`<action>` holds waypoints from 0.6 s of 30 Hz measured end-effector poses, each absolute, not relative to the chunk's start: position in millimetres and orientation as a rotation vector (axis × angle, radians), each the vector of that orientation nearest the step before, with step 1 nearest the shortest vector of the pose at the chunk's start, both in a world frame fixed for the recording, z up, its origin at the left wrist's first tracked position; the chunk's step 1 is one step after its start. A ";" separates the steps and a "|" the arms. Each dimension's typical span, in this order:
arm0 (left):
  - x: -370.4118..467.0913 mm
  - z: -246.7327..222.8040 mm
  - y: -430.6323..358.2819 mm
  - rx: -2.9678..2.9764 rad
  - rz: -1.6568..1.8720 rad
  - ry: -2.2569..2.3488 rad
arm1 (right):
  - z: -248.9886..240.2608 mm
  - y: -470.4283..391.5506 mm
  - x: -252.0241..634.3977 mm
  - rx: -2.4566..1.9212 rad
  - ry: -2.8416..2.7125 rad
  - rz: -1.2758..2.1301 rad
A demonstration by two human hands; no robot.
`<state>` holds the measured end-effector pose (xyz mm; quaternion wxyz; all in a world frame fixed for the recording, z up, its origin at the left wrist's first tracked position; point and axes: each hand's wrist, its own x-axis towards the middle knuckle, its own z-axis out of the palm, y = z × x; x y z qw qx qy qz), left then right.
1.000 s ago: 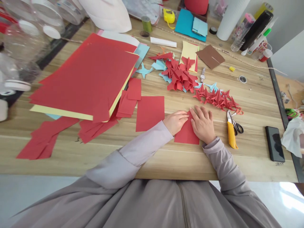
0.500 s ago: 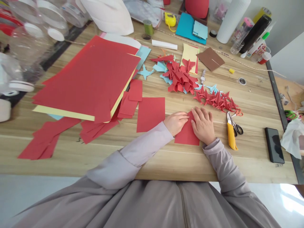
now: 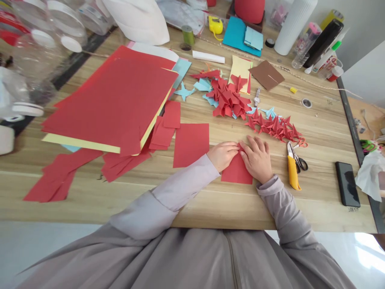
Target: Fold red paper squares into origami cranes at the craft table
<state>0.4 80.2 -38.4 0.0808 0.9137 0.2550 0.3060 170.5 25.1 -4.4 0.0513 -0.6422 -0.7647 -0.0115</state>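
A sheet of red paper point(image 3: 236, 169) lies on the wooden table in front of me, its upper part partly covered by both hands. My left hand point(image 3: 223, 155) holds the sheet's upper left edge, its fingers pressed together and closed. My right hand point(image 3: 257, 159) rests on the right side of the same sheet, open, with fingers spread and the thumb close to the left fingertips. A square of red paper point(image 3: 191, 144) lies left of my left hand. Folded red paper stars point(image 3: 275, 126) sit just beyond my right hand.
A large stack of red sheets point(image 3: 114, 96) and red offcuts point(image 3: 63, 172) occupy the left. A yellow utility knife point(image 3: 292, 172) and scissors point(image 3: 301, 163) lie right of my hand, with a phone point(image 3: 347, 184) farther right. More folded stars point(image 3: 228, 98) are piled behind.
My right thumb and fingertips have shifted slightly over the upper part of the sheet, the thumb moving down beside the left fingertips. My left hand stays almost still.
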 end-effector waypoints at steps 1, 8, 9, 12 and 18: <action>0.3 -38.1 80.3 2.736 0.913 0.763 | -4.6 25.1 170.6 -1.961 -2.330 -0.036; 1.0 -36.4 80.3 2.732 0.912 0.769 | -5.4 25.4 171.1 -1.967 -2.331 -0.026; 1.1 -36.4 80.2 2.729 0.911 0.769 | -5.5 25.6 170.9 -1.962 -2.324 -0.026; 1.1 -36.0 80.0 2.725 0.928 0.766 | -5.7 25.9 170.2 -1.946 -2.302 -0.029; 0.3 -35.5 80.6 2.720 0.909 0.751 | -4.2 25.4 170.5 -1.942 -2.348 -0.063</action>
